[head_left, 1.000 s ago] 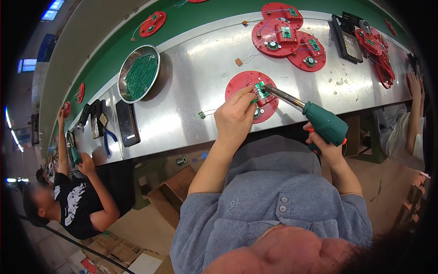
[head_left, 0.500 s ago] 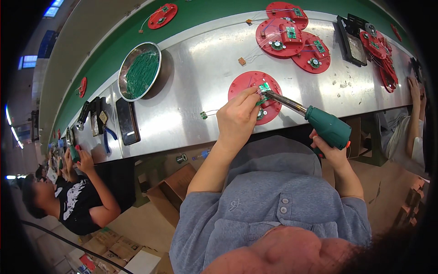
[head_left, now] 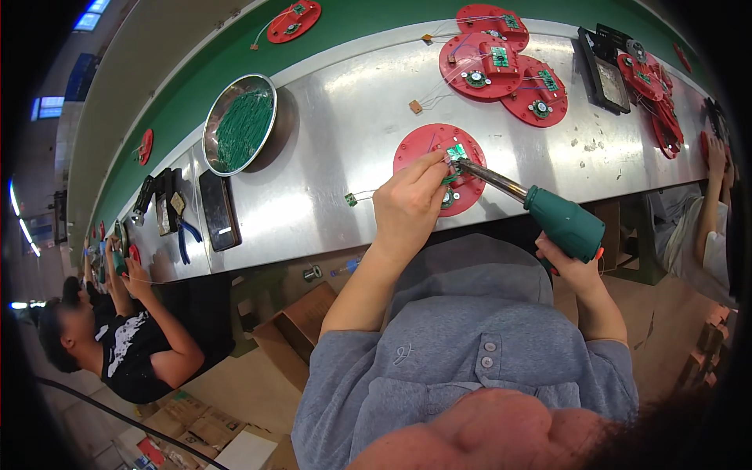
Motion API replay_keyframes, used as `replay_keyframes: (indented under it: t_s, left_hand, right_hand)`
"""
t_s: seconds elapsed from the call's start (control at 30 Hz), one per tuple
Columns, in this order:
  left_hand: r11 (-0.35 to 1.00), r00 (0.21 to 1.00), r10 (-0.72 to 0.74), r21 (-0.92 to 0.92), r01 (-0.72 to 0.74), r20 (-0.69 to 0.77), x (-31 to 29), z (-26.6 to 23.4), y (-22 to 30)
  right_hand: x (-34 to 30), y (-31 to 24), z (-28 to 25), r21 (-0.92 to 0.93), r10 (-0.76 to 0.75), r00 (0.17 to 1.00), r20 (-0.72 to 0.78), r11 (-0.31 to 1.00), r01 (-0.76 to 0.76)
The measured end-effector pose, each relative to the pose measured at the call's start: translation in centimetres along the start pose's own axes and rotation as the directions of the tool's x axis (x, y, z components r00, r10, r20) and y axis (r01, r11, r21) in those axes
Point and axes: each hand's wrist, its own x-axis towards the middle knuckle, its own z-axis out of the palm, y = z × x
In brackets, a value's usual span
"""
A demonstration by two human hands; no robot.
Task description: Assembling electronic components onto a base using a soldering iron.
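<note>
My right hand (head_left: 570, 258) grips a green soldering gun (head_left: 565, 223) by its handle. Its metal tip reaches left to a small green circuit board (head_left: 457, 152) on a red round plate (head_left: 417, 146), which lies on the metal table before me. My left hand (head_left: 409, 200) is closed in a pinch at the board's left edge, right by the tip. What looks like a green wire (head_left: 450, 179) shows under its fingertips, partly hidden by them. A thin lead runs left from the plate to a tiny green board (head_left: 351, 200).
A steel bowl (head_left: 210, 125) of green wires stands back left, near a phone (head_left: 218, 210) and blue-handled pliers (head_left: 185, 235). More red plates (head_left: 462, 63) lie behind, beside a black tray (head_left: 603, 74). The green belt (head_left: 227, 59) carries plates. Co-workers (head_left: 129, 345) sit at both sides.
Red plates on the green belt have moved rightward. The co-worker's hands at left have shifted. My hands and the soldering gun are almost where they were.
</note>
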Motion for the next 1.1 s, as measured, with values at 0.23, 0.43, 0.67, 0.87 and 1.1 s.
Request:
replay_keyframes:
  t_s: [0.23, 0.43, 0.67, 0.87, 1.1]
  left_hand:
    - [1.0, 1.0, 0.008, 0.026, -0.008, 0.012, 0.0, -0.3, 0.1]
    - [1.0, 1.0, -0.002, 0.029, 0.002, 0.025, 0.1, -0.4, 0.1]
    - [0.987, 0.997, -0.071, -0.144, 0.074, 0.028, 0.4, -1.2, 0.3]
    - [0.924, 0.986, -0.162, -0.343, 0.169, 0.05, -0.5, -2.7, 2.9]
    - [0.28, 0.667, -0.264, -0.606, 0.744, 0.696, -1.6, -2.2, 3.0]
  right_hand:
    - [0.2, -0.1, -0.1, 0.301, -0.02, 1.0, 0.014, 0.954, 0.015]
    - [2.1, -0.2, 1.9, 0.527, 0.044, 0.999, 0.009, 0.849, -0.042]
    - [5.6, -1.8, 5.2, 0.702, 0.078, 0.995, 0.053, 0.706, -0.093]
    - [6.1, -3.5, 6.1, 0.702, 0.074, 0.995, 0.06, 0.706, -0.095]
    - [6.5, -4.0, 6.6, 0.657, 0.039, 0.987, 0.154, 0.742, -0.132]
